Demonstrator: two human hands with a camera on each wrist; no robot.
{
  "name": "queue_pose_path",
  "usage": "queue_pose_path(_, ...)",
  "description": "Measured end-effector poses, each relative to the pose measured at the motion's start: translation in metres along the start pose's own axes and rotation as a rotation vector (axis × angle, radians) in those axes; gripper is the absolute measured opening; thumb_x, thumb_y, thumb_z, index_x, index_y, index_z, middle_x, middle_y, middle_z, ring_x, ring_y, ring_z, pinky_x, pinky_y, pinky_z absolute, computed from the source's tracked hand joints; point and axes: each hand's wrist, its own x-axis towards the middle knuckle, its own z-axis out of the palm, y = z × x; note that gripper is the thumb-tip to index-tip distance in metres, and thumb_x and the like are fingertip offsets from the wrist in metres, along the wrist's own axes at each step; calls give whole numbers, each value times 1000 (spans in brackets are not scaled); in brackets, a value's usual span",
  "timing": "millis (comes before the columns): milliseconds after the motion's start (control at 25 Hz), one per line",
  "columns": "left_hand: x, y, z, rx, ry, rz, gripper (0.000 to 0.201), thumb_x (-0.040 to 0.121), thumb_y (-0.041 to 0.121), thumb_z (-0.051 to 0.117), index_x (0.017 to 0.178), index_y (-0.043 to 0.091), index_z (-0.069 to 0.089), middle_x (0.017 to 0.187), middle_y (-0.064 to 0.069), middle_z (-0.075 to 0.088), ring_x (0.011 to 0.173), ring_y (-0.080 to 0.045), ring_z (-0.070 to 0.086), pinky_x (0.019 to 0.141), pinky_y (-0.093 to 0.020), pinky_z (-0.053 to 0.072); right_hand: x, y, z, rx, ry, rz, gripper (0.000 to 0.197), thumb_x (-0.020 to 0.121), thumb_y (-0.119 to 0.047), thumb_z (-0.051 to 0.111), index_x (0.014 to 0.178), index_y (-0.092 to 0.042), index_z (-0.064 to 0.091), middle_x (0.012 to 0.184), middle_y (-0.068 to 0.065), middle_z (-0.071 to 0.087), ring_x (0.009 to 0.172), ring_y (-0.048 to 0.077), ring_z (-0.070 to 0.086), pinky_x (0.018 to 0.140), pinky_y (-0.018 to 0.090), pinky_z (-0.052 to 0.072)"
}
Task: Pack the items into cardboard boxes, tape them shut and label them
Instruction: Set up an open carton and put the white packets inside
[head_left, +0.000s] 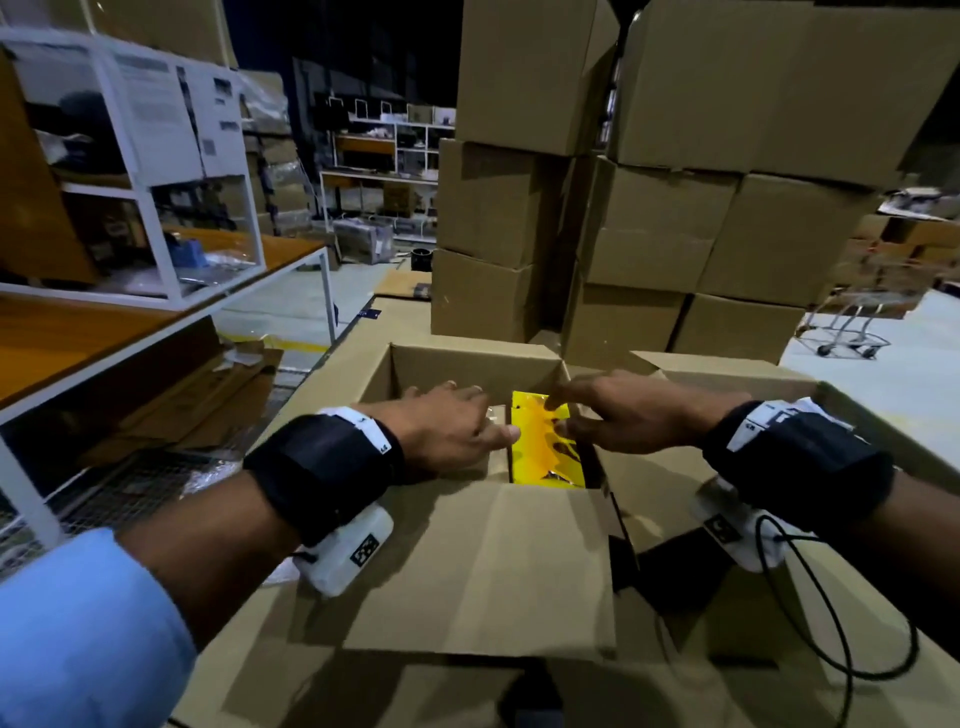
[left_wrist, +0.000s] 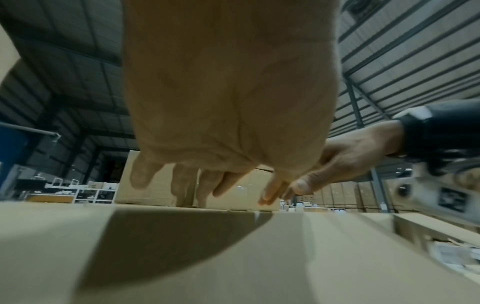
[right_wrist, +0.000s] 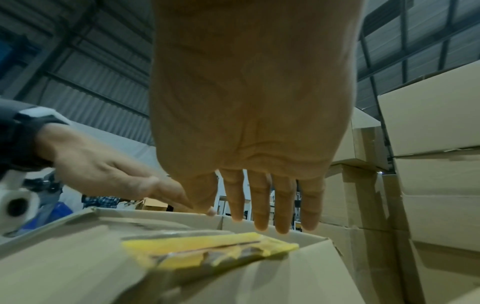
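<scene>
Reaching over an open cardboard box (head_left: 470, 566), the left hand (head_left: 447, 428) hovers palm down at the box's left side, fingers straight and loose, holding nothing. A yellow packet (head_left: 545, 441) lies flat inside the box, between both hands. At the box's right side, the right hand (head_left: 618, 415) spreads open above the packet. Stacked cartons (head_left: 670, 234) stand behind the box.

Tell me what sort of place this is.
Most likely a warehouse or packing hall: stacked boxes rise just ahead, racks line the far wall, and a corrugated metal roof on steel beams spans overhead.
</scene>
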Motion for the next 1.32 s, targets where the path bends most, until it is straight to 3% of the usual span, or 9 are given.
queue_pose_path(80, -19, 9, 12, -38, 48, -27, 84, 97, 71, 17, 160, 15, 13, 169, -3, 5, 155, -26, 0, 121, -61, 7, -6, -8, 6, 14, 19, -9, 45, 103, -41, 45, 143, -20, 48, 139, 5, 55, 120, 23, 56, 100, 39, 47)
queue_pose_path(240, -49, 35, 44, -4, 113, -17, 91, 92, 76, 13, 161, 17, 1, 169, -2, -6, 155, -26, -9, 121, -61, 0, -21, -15, 18, 82, 130, -64, 50, 101, -39, 36, 140, -11, 50, 130, 10, 59, 113, 26, 58, 92, 34, 46)
queue_pose_path(360, -51, 41, 64, 146, 211, 0, 90, 93, 78, 14, 161, 19, 3, 169, -4, -2, 155, -29, -2, 119, -64, 3, -32, -10, 31, 99, 204, -50, 53, 96, -37, 35, 138, -8, 49, 128, 14, 60, 113, 30, 58, 94, 41, 48)
queue_pose_path(520, -51, 37, 71, 253, 318, -2, 89, 90, 80, 7, 159, 24, 11, 168, -5, 8, 155, -27, 7, 119, -64, 7, -48, 11, 51, 62, 197, 77, 48, 96, -12, 48, 141, 2, 43, 135, 23, 54, 123, 38, 52, 102, 42, 42)
queue_pose_path(800, -36, 91, 78, 196, 369, -47, 93, 85, 80, -2, 159, 24, -6, 168, -2, -12, 154, -28, -12, 113, -74, -4, -87, 36, 91, -281, 53, 292, 43, 98, -46, 43, 132, -23, 53, 151, 6, 40, 146, 35, 22, 115, 54, 27)
queue_pose_path(880, -25, 111, 83, 190, 391, -85, 96, 83, 83, -5, 160, 24, -3, 168, -3, -9, 154, -30, -12, 110, -77, -6, -98, 34, 97, -269, 81, 321, 40, 97, -48, 41, 126, -26, 56, 148, 3, 40, 146, 34, 17, 108, 62, 31)
queue_pose_path(1040, -12, 146, 89, 227, 447, -209, 85, 91, 77, 24, 156, 22, 22, 166, -6, 16, 152, -34, 12, 110, -77, -2, -115, 44, 104, -362, 170, 301, 35, 95, -43, 46, 114, -22, 65, 131, 3, 54, 139, 31, 25, 86, 46, 54)
queue_pose_path(1160, -12, 152, 92, 226, 516, -226, 62, 94, 59, 40, 145, 24, 38, 161, -4, 29, 148, -32, 25, 112, -72, 10, -124, 55, 108, -377, 172, 308, 31, 94, -39, 53, 114, -20, 66, 128, 2, 55, 140, 29, 22, 77, 42, 55)
queue_pose_path(1320, -10, 158, 90, 212, 510, -219, 51, 94, 45, 43, 140, 24, 40, 162, -1, 28, 149, -29, 25, 112, -71, 10, -131, 65, 106, -414, 191, 319, 26, 96, -33, 56, 112, -16, 67, 129, 3, 55, 143, 30, 21, 69, 41, 54)
